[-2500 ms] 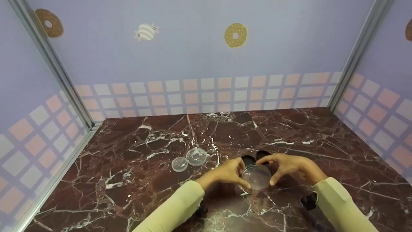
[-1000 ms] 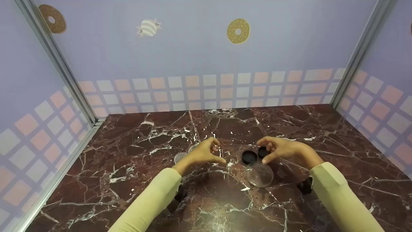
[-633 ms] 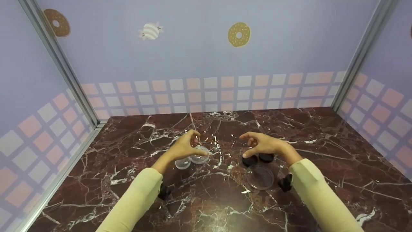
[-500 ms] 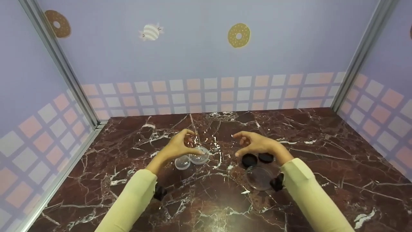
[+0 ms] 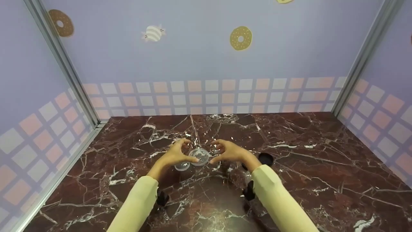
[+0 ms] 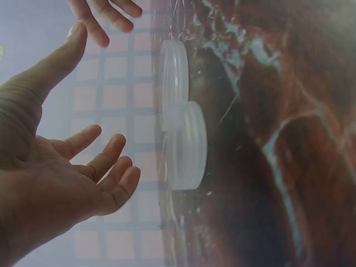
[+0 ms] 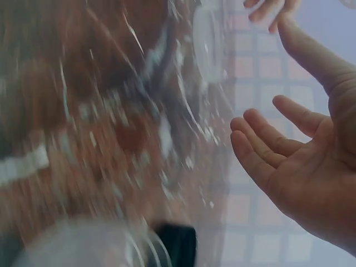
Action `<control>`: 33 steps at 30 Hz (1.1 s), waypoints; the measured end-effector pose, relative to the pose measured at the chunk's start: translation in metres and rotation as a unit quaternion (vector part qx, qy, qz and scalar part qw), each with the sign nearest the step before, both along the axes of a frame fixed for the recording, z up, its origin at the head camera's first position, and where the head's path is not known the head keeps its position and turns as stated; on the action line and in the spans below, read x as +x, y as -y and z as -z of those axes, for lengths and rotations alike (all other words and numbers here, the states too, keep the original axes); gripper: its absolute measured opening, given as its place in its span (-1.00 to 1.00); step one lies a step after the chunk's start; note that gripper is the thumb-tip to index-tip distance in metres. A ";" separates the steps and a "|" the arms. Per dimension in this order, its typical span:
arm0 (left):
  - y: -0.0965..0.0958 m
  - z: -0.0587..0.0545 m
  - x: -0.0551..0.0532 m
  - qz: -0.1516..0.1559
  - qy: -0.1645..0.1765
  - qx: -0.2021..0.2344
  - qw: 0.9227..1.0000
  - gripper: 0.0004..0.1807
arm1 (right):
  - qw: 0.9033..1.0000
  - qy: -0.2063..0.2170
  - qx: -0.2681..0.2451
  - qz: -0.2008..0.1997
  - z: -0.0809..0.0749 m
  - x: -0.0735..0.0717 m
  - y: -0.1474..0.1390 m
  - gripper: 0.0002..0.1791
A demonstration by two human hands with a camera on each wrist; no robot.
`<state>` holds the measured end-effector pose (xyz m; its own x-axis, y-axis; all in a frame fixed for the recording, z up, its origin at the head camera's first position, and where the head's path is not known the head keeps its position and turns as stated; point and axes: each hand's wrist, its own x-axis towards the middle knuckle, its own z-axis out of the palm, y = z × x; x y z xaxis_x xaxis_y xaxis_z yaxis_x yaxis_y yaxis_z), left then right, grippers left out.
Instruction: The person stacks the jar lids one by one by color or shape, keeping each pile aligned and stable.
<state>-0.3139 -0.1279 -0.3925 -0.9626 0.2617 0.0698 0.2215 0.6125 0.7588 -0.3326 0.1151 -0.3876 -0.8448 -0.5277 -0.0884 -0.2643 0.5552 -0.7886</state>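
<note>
Two shallow, translucent round lids lie side by side on the marble-patterned table: a larger lid (image 5: 200,158) and a smaller lid (image 5: 182,166). My left hand (image 5: 175,155) hovers at the left of the larger lid, fingers relaxed and thumb spread, partly covering the smaller one. On the other side, my right hand (image 5: 230,152) is held in the same spread shape, facing it. Both wrist views show a gap between fingers and lids (image 6: 188,147); neither hand holds anything.
Right of the lids, a black round lid-like piece (image 5: 266,159) lies on the table (image 5: 322,154). A second black piece and a clear round dish (image 7: 83,245) are mostly hidden behind my right wrist in the head view. Patterned walls (image 5: 206,58) enclose the back and sides.
Both hands have left the clear round dish, which stays beside the black pieces. The left hand moved left to the two lids; the right hand followed it leftward over the table.
</note>
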 end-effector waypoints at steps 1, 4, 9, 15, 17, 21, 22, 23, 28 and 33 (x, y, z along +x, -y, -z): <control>0.000 0.002 -0.001 -0.007 0.002 -0.001 1.000 -0.12 | 1.000 0.003 0.001 0.002 0.002 0.000 0.004 -0.09; -0.001 0.009 -0.002 -0.026 0.011 -0.004 1.000 -0.09 | 1.000 0.017 -0.004 0.012 0.008 0.001 0.014 -0.06; -0.003 0.018 -0.003 -0.034 0.027 -0.016 0.999 -0.06 | 0.999 0.036 -0.004 0.027 0.015 0.000 0.022 -0.02; -0.004 0.022 -0.005 -0.033 0.020 -0.017 0.999 -0.07 | 0.998 0.042 -0.015 0.032 0.022 -0.003 0.024 -0.03; -0.004 0.023 -0.007 -0.022 0.026 -0.003 0.999 -0.07 | 0.998 0.044 -0.024 0.040 0.025 -0.004 0.023 -0.05; 0.002 0.028 -0.012 0.007 0.018 0.032 0.999 -0.04 | 0.997 0.045 -0.037 0.051 0.031 -0.006 0.027 -0.11; 0.004 0.029 -0.012 0.010 0.017 0.038 0.999 -0.03 | 0.997 0.040 -0.037 0.050 0.033 -0.007 0.028 -0.12; 0.004 0.029 -0.013 0.011 0.015 0.041 0.999 -0.03 | 0.998 0.034 -0.034 0.045 0.034 -0.008 0.029 -0.13; 0.001 0.030 -0.012 0.003 0.034 0.038 0.999 -0.08 | 0.999 -0.001 -0.014 0.043 0.039 -0.012 0.034 -0.20; -0.006 0.034 -0.012 -0.019 0.022 0.010 1.000 -0.16 | 0.997 -0.021 -0.003 0.070 0.040 -0.013 0.037 -0.26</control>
<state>-0.3263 -0.1216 -0.4266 -0.9740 0.2242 0.0316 0.1644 0.6045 0.7795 -0.3461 0.0782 -0.4276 -0.9130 -0.4050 -0.0489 -0.2171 0.5839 -0.7823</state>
